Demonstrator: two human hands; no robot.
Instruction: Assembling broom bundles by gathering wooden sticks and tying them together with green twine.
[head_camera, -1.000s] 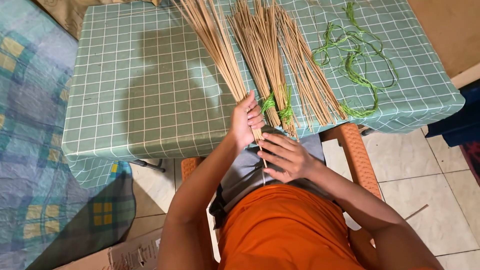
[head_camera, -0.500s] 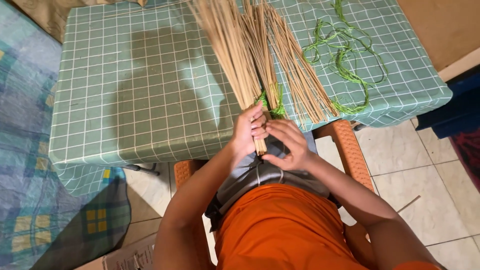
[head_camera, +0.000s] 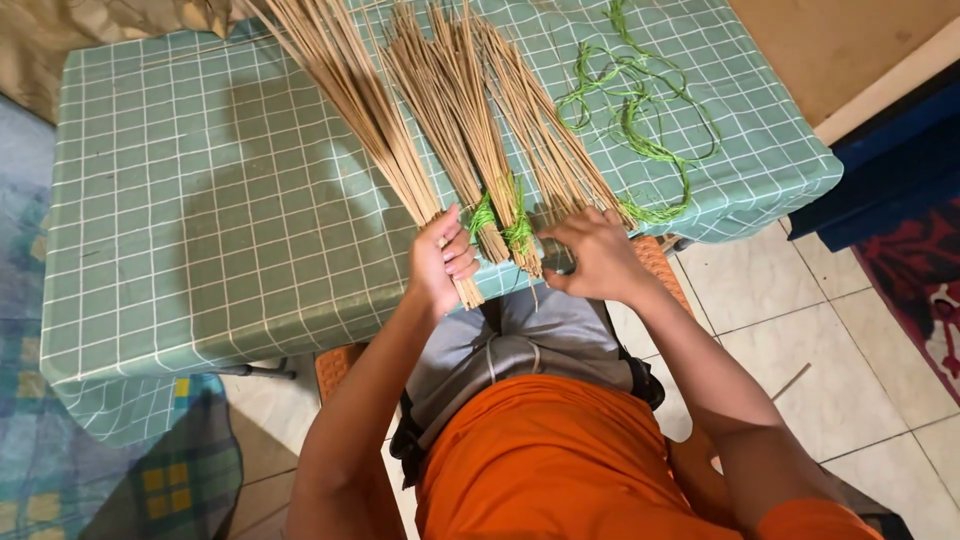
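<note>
Our left hand (head_camera: 440, 262) grips a stick bundle (head_camera: 360, 110) at the table (head_camera: 180, 250) near edge; right hand (head_camera: 590, 257) rests open-fingered on the right bundle (head_camera: 545, 140), green string (head_camera: 640, 120) beside.

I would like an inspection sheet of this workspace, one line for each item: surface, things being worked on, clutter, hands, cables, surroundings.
Surface: table under a green checked cloth, lit from above, with a shadow on it.
Job's things: four fanned bundles of thin tan sticks; the leftmost bundle is untied, the two middle bundles are tied with green string near their ends, and the rightmost bundle lies beside them.
Clutter: loose green string on the right of the cloth.
Hands: left hand shut on the leftmost bundle's end; right hand at the table edge, fingers curled, contents hidden.
Cables: nothing seen.
Surroundings: pale tiled floor, blue patterned fabric at left.
</note>
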